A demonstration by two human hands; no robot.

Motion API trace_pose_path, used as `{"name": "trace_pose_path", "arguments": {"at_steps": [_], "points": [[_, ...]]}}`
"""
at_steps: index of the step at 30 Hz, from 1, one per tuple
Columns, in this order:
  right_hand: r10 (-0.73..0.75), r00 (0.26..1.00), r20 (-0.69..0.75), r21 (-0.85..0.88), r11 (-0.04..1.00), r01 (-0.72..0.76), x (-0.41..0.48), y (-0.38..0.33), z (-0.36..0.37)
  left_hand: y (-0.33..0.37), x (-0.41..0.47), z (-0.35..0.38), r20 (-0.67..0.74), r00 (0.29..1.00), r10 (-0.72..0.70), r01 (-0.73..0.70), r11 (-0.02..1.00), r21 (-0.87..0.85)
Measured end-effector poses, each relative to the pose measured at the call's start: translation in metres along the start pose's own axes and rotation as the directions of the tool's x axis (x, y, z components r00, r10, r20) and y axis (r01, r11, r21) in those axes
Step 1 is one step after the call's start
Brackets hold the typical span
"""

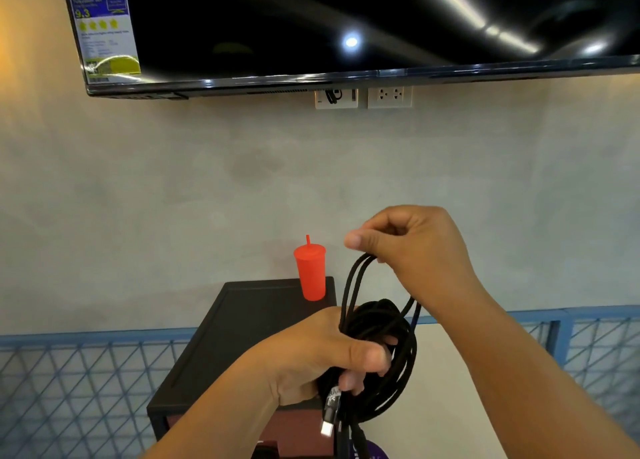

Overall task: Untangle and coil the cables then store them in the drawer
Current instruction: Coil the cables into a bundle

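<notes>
Closest to the camera, a plug end (326, 428) dangles below the left hand (311, 358), whose grip is curled tight round the black cable bundle (381, 320), held in the air over the black cabinet (242, 320). The right hand (419, 247) sits just above, its grip pinching a couple of loops (360, 261) that stand up out of the bundle. My worry: yank those loops too hard and the coil cinches into a knot. It could also slip loose and swing into the red cup (310, 271) at the cabinet's back edge. TV (346, 25) on the wall behind.
</notes>
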State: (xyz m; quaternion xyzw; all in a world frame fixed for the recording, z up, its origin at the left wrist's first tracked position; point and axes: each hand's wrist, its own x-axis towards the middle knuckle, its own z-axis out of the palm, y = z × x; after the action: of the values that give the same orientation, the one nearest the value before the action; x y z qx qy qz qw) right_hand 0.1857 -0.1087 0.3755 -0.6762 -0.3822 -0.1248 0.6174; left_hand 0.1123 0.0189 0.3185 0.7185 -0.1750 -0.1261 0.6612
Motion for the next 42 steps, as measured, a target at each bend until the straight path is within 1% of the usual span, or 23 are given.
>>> {"name": "trace_pose_path", "arguments": {"at_steps": [2, 5, 7, 9, 12, 14, 16, 19, 21, 23, 25, 26, 27, 29, 30, 31, 32, 33, 35, 37, 40, 41, 42], "points": [[0.037, 0.996, -0.087, -0.017, 0.999, -0.038, 0.004, -0.002, 0.002, 0.0, 0.002, 0.004, -0.013, 1.0, 0.001, -0.001, 1.0, 0.024], [0.028, 0.982, -0.185, -0.095, 0.994, -0.046, 0.007, 0.001, 0.007, 0.003, 0.002, 0.008, -0.034, 0.998, -0.051, 0.054, 0.996, 0.07], [0.04, 0.98, -0.195, -0.12, 0.991, -0.065, 0.008, 0.004, 0.01, 0.004, 0.002, 0.011, -0.047, 0.995, -0.09, 0.094, 0.991, 0.096], [0.094, 0.978, -0.185, -0.096, 0.989, -0.113, 0.01, 0.006, 0.01, 0.004, 0.002, 0.012, -0.05, 0.994, -0.101, 0.105, 0.989, 0.106], [0.225, 0.961, -0.159, 0.045, 0.974, -0.221, 0.009, 0.004, 0.009, 0.002, 0.001, 0.012, -0.06, 0.994, -0.093, 0.099, 0.989, 0.109], [0.314, 0.944, -0.105, 0.184, 0.939, -0.292, 0.008, 0.001, 0.008, 0.002, 0.0, 0.011, -0.041, 0.997, -0.062, 0.065, 0.993, 0.093], [0.386, 0.92, -0.066, 0.284, 0.891, -0.354, 0.009, 0.0, 0.007, 0.001, 0.001, 0.01, -0.03, 0.999, -0.026, 0.028, 0.997, 0.077], [0.423, 0.905, -0.05, 0.381, 0.846, -0.374, 0.009, 0.002, 0.003, -0.007, 0.004, 0.004, -0.078, 0.997, 0.023, -0.022, 0.999, 0.023], [0.397, 0.917, -0.041, 0.398, 0.848, -0.349, 0.007, 0.004, -0.003, -0.014, 0.006, -0.001, -0.13, 0.991, 0.045, -0.056, 0.995, -0.08], [0.351, 0.936, -0.021, 0.31, 0.893, -0.328, 0.002, 0.004, -0.01, -0.02, 0.008, -0.006, -0.194, 0.978, 0.076, -0.109, 0.979, -0.17], [0.272, 0.962, -0.013, 0.085, 0.959, -0.27, -0.005, 0.005, -0.015, -0.021, 0.011, -0.011, -0.258, 0.963, 0.082, -0.15, 0.955, -0.256], [0.233, 0.972, -0.002, -0.047, 0.971, -0.233, -0.007, 0.007, -0.017, -0.022, 0.012, -0.014, -0.289, 0.955, 0.068, -0.152, 0.948, -0.28], [0.216, 0.976, 0.018, -0.168, 0.963, -0.21, -0.009, 0.008, -0.018, -0.023, 0.013, -0.017, -0.316, 0.947, 0.054, -0.15, 0.946, -0.288], [0.238, 0.968, 0.081, -0.345, 0.918, -0.197, -0.012, 0.011, -0.02, -0.022, 0.012, -0.016, -0.363, 0.931, 0.033, -0.143, 0.949, -0.282], [0.256, 0.962, 0.1, -0.4, 0.895, -0.196, -0.013, 0.012, -0.02, -0.021, 0.013, -0.015, -0.405, 0.914, 0.009, -0.134, 0.95, -0.282], [0.257, 0.961, 0.106, -0.437, 0.88, -0.188, -0.014, 0.012, -0.021, -0.02, 0.014, -0.014, -0.469, 0.883, -0.028, -0.124, 0.949, -0.291], [0.239, 0.966, 0.101, -0.457, 0.873, -0.169, -0.016, 0.01, -0.022, -0.02, 0.016, -0.014, -0.545, 0.836, -0.067, -0.129, 0.941, -0.313], [0.211, 0.972, 0.1, -0.46, 0.876, -0.143, -0.019, 0.009, -0.022, -0.021, 0.018, -0.017, -0.614, 0.784, -0.092, -0.167, 0.921, -0.352], [0.167, 0.978, 0.125, -0.453, 0.887, -0.093, -0.028, 0.007, -0.02, -0.023, 0.023, -0.026, -0.714, 0.69, -0.118, -0.315, 0.839, -0.443], [0.164, 0.971, 0.176, -0.493, 0.868, -0.057, -0.041, 0.007, -0.017, -0.019, 0.024, -0.04, -0.794, 0.592, -0.14, -0.467, 0.743, -0.479], [0.249, 0.931, 0.268, -0.565, 0.823, -0.058, -0.061, 0.018, -0.014, -0.006, 0.014, -0.063, -0.868, 0.457, -0.194, -0.672, 0.565, -0.48], [0.287, 0.91, 0.3, -0.587, 0.807, -0.061, -0.066, 0.023, -0.013, -0.001, 0.009, -0.07, -0.88, 0.426, -0.21, -0.709, 0.527, -0.469], [0.317, 0.891, 0.325, -0.612, 0.789, -0.057, -0.07, 0.028, -0.011, 0.003, 0.004, -0.074, -0.884, 0.411, -0.223, -0.725, 0.508, -0.466]]}}
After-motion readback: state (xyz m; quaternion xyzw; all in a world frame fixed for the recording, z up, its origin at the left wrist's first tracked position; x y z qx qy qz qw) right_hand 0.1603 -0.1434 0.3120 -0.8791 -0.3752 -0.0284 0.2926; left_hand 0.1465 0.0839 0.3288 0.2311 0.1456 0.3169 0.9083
